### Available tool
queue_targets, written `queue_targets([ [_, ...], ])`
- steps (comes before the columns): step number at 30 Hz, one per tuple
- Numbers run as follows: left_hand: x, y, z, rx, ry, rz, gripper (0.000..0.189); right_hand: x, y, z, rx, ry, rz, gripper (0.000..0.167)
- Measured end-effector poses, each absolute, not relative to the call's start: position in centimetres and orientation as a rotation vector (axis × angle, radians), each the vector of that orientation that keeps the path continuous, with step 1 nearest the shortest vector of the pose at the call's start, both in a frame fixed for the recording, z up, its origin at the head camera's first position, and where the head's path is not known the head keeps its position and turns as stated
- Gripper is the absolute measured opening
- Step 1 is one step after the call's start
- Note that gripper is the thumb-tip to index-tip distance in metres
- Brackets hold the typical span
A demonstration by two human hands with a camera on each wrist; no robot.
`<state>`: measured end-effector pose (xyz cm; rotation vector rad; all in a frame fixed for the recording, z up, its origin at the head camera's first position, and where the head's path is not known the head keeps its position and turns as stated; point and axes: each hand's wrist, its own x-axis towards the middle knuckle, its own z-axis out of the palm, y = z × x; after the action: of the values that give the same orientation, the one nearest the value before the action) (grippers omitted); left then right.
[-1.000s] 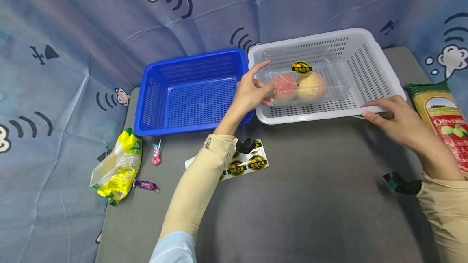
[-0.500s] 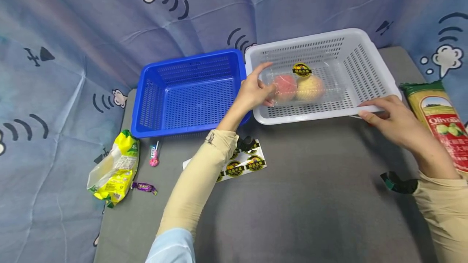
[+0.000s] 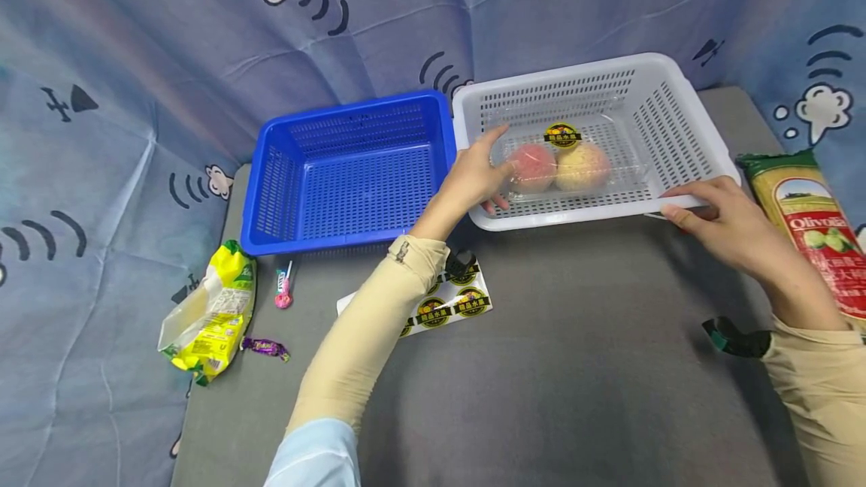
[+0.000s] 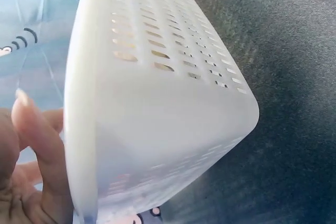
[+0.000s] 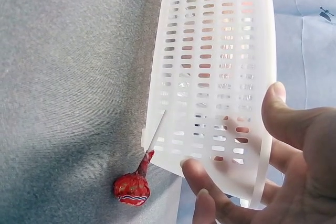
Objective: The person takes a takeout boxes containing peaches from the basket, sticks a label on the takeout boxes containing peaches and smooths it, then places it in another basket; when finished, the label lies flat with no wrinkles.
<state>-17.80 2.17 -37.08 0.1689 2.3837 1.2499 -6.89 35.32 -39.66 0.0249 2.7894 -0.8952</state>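
Note:
A clear plastic fruit box (image 3: 619, 160) lies inside the white basket (image 3: 690, 126), with a red peach (image 3: 532, 168) and a yellowish peach (image 3: 583, 167) in it. A black and gold sticker (image 3: 562, 135) is on its lid. My left hand (image 3: 473, 179) reaches over the basket's left rim, its fingers spread at the box's left end. At the basket's right front corner, my right hand (image 3: 724, 220) grips the rim, thumb outside in the right wrist view. A red lollipop (image 5: 131, 188) lies beside the basket's base there.
Left of the white basket stands a blue basket (image 3: 365, 194). A sticker sheet (image 3: 449, 307) lies under my left forearm. At far left are a yellow bag (image 3: 216, 314), a pink lollipop (image 3: 283, 288) and a purple candy (image 3: 265, 347). An Olivoila bag (image 3: 808, 224) lies at right.
My left hand has let go of the fruit box, and its fingers have opened. The box has settled slightly lower and to the right. My right hand stays on the rim.

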Motion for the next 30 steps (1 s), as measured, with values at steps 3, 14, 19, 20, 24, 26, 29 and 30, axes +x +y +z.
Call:
queue_targets([
  [3, -17.9, 2.3, -37.0, 0.157, 2.392, 1.217, 0.072, -6.9, 35.3, -39.7, 0.022, 2.795, -0.895, 0.044],
  [14, -18.0, 2.5, -36.6, 0.095, 2.362, 1.187, 0.067, -6.8, 35.1, -39.6, 0.029, 2.795, -0.901, 0.044],
  [19, -17.8, 2.5, -36.2, 0.087, 2.329, 1.230, 0.063, -6.8, 35.2, -39.5, 0.036, 2.791, -0.895, 0.045],
  [20, -17.7, 2.4, -36.1, 0.087, 2.326, 1.238, 0.062, -6.8, 35.3, -39.5, 0.039, 2.790, -0.894, 0.045],
  [24, -17.5, 2.1, -35.8, 0.101, 2.331, 1.280, 0.060, -6.7, 35.4, -39.5, 0.046, 2.789, -0.895, 0.045],
  [26, -17.4, 1.8, -35.6, 0.113, 2.358, 1.299, 0.057, -6.6, 35.4, -39.5, 0.053, 2.790, -0.889, 0.045],
  [29, -17.1, 1.2, -35.6, 0.136, 2.407, 1.365, 0.053, -6.5, 35.4, -39.4, 0.059, 2.793, -0.881, 0.045],
  [30, -16.9, 0.9, -35.6, 0.143, 2.436, 1.381, 0.051, -6.5, 35.4, -39.3, 0.066, 2.797, -0.871, 0.045],
])
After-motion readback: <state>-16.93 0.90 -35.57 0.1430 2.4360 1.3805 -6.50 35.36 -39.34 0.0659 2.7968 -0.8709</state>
